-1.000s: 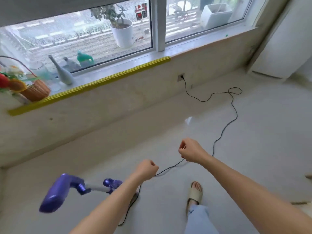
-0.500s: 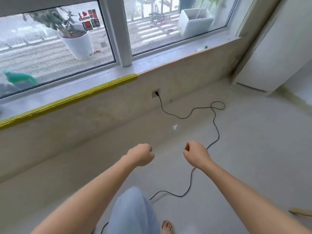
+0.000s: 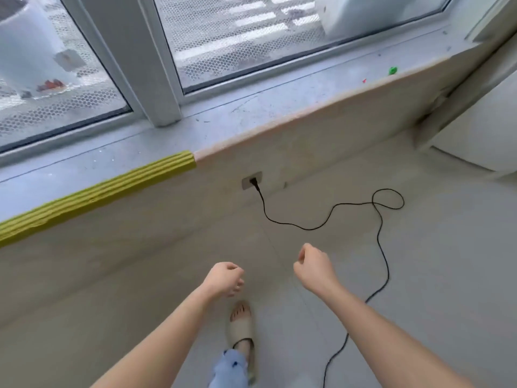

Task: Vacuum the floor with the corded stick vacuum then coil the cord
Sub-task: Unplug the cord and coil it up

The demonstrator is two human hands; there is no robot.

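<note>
- Running across the pale floor (image 3: 447, 261), the black cord (image 3: 386, 264) leaves its plug (image 3: 254, 182) in the wall socket (image 3: 251, 180), dips, loops once near the right side and trails down toward the bottom edge, passing behind the right forearm.
- The left hand (image 3: 225, 279) hangs above the floor with fingers curled in and nothing in them.
- The right hand (image 3: 312, 266) is also curled into a loose fist, holding nothing; the cord lies apart from it on the floor.
- The vacuum is out of view.
- A foot in a beige sandal (image 3: 240, 327) stands on the floor between the two forearms.
- The socket sits low in a beige wall under a grey window sill (image 3: 251, 107).
- A ribbed yellow-green strip (image 3: 106, 191) covers the left part of the sill's edge.
- Behind the glass, mesh shows, and a white pot (image 3: 28, 51) at the left.
</note>
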